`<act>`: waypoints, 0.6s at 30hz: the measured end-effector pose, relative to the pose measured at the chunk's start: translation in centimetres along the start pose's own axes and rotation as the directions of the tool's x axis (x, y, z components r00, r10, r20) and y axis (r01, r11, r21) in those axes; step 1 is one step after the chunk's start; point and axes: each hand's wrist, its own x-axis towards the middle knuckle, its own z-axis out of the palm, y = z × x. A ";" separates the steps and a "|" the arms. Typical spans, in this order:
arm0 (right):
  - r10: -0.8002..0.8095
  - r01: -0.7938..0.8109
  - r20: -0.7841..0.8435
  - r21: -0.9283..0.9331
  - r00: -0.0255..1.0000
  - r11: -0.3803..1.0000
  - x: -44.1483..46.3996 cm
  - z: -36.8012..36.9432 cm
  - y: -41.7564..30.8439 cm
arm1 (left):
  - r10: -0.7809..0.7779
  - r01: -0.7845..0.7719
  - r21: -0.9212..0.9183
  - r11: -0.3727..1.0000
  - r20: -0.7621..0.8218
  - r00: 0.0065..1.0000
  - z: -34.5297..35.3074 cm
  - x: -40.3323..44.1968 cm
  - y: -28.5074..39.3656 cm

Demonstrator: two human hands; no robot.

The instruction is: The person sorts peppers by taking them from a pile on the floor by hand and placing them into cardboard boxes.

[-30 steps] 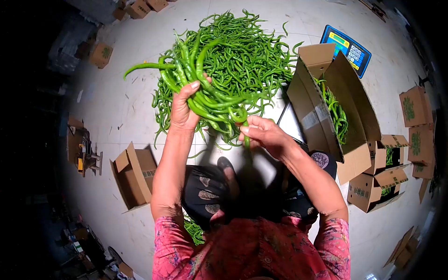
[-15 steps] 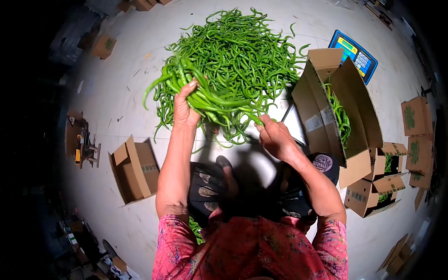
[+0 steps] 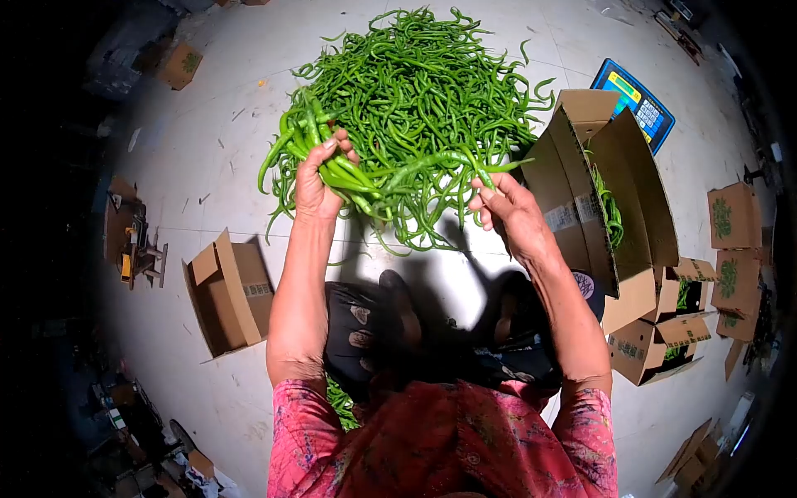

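Note:
A wide heap of long green chili peppers [image 3: 423,79] lies on the floor in front of me. My left hand [image 3: 322,178] is closed around a bunch of green chili peppers [image 3: 353,176] at the heap's near left side. Over the near right edge of the heap, my right hand [image 3: 508,207] pinches a long green chili pepper [image 3: 484,173] between thumb and fingers. Another curved pepper crosses just above those fingertips; whether it is held too I cannot tell. Close to my right hand stands an open cardboard box [image 3: 573,187] with green peppers inside.
A blue scale display [image 3: 635,104] sits behind the tall box. Smaller boxes with peppers [image 3: 664,340] stand at the right, and printed cartons [image 3: 732,216] beyond them. An open box [image 3: 228,290] is on the floor at left. More peppers [image 3: 340,402] show beside my leg.
My right hand has moved up and to the right, away from the bunch, and now has a pepper at its fingertips. The bunch in my left hand looks smaller.

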 end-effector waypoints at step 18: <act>-0.400 0.374 -0.069 -0.237 0.914 0.897 -1.3 0.1 -1.6 | -0.147 0.143 0.120 0.982 0.027 0.989 1.6 -0.7 -1.3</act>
